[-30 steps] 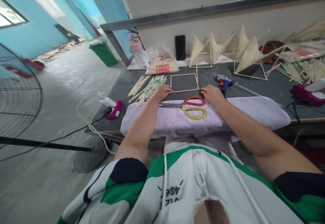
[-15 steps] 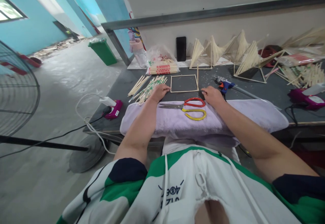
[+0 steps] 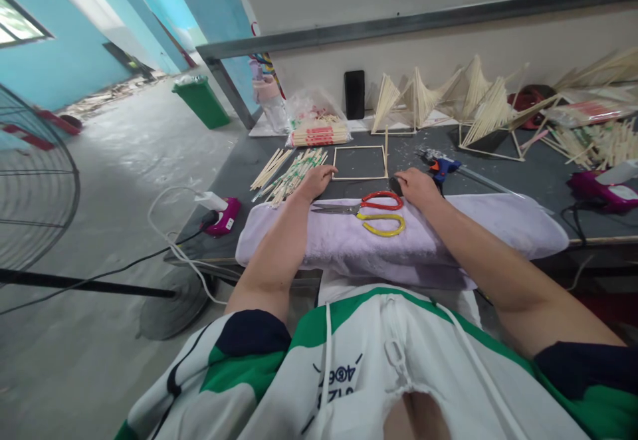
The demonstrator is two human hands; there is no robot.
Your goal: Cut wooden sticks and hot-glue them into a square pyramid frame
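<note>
A rectangular frame of thin wooden sticks (image 3: 359,178) lies flat on the dark tabletop, with one stick (image 3: 386,144) standing up at its right side. At the frame's near left corner, my left hand (image 3: 318,182) is closed, its fingertips on the corner. My right hand (image 3: 416,186) rests just right of the near right corner, apart from it, fingers bent together; a dark patch shows by the fingertips, and what they hold, if anything, is unclear. Scissors (image 3: 366,209) with one red and one yellow handle lie on a folded lilac towel (image 3: 343,244) between my forearms.
Loose sticks (image 3: 299,173) lie left of the frame, with a bagged stick bundle (image 3: 319,135) behind. A blue glue gun (image 3: 441,167) lies right. Stick models (image 3: 471,104) and a phone (image 3: 355,94) stand at the back. Power strips (image 3: 224,216) sit at the tabletop's ends.
The stick frame has shifted very slightly left. My left fingertips have edged a little up along its corner. My right hand has barely moved; more of the dark patch shows beside it.
</note>
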